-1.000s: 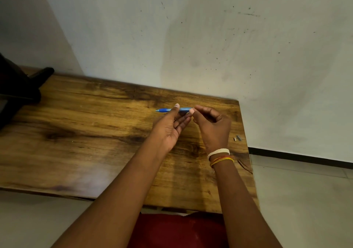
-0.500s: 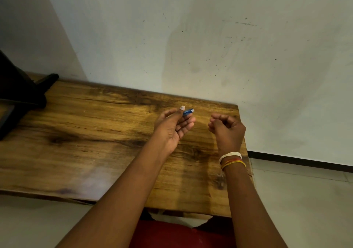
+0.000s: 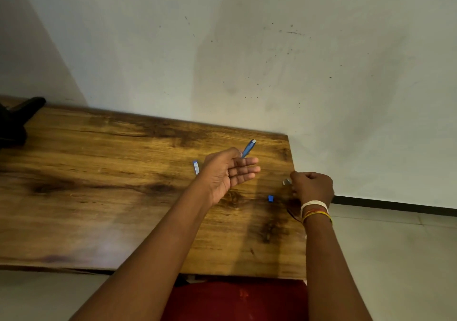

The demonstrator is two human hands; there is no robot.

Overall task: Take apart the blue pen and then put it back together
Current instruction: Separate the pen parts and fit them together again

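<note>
My left hand (image 3: 228, 172) hovers over the wooden table (image 3: 99, 172), palm up. It pinches the blue pen barrel (image 3: 248, 148) between thumb and forefinger, and the barrel's pale end points up and away. A short blue and white pen piece (image 3: 196, 167) shows just left of that hand; whether it lies on the table I cannot tell. A tiny blue pen part (image 3: 270, 198) lies on the table between my hands. My right hand (image 3: 312, 187) is curled at the table's right edge, its fingertips closed on a small silver pen part (image 3: 286, 181).
A black object (image 3: 14, 123) sits at the table's far left. A pale wall stands right behind the table, and the table's right edge drops to a tiled floor (image 3: 395, 259). Red clothing (image 3: 235, 301) shows below the near edge.
My hands have separated. The right hand let go of the pen and moved right to the table's edge, onto the silver part. A tiny blue part now lies on the table.
</note>
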